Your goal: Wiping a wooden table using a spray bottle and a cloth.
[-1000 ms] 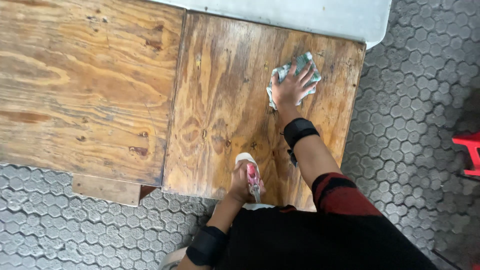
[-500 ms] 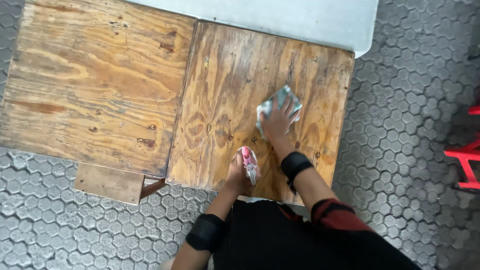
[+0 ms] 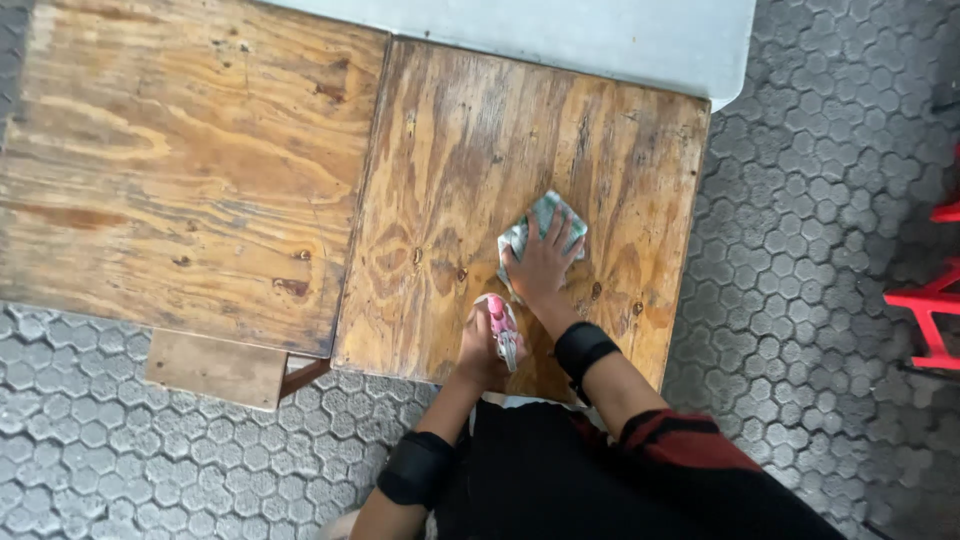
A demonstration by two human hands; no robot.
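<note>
We are looking straight down at two wooden bench tops pushed side by side. The left bench (image 3: 180,170) is lying bare, with dark knots and stains in its grain. A small wooden block (image 3: 215,368) is poking out from under its near edge, low down by the floor (image 3: 120,450), which is made of grey six-sided tiles.

We are standing at the near edge of the right bench (image 3: 460,150), so both arms can reach its top. Our left hand (image 3: 485,345) is wrapped around a small pink and white bottle (image 3: 502,330). The fingers are closed on it, and it is sitting right at the near edge of the bench, close to our body. We think it is being held there so it is ready and not tipping over.

Just to the right and a little farther away, our right hand (image 3: 545,262) is lying flat with the fingers spread. It is pressing down on a folded pale green and white cloth (image 3: 540,225). The cloth is lying on the wood near the middle of the right bench, touching the top. The flat hand is keeping the cloth pushed against the wood.

Both wrists are wearing black bands. At the far edge a pale grey slab (image 3: 600,35) is lying behind the benches. Far right, a bit of a red frame (image 3: 925,300) is standing on the floor, well apart from us.
</note>
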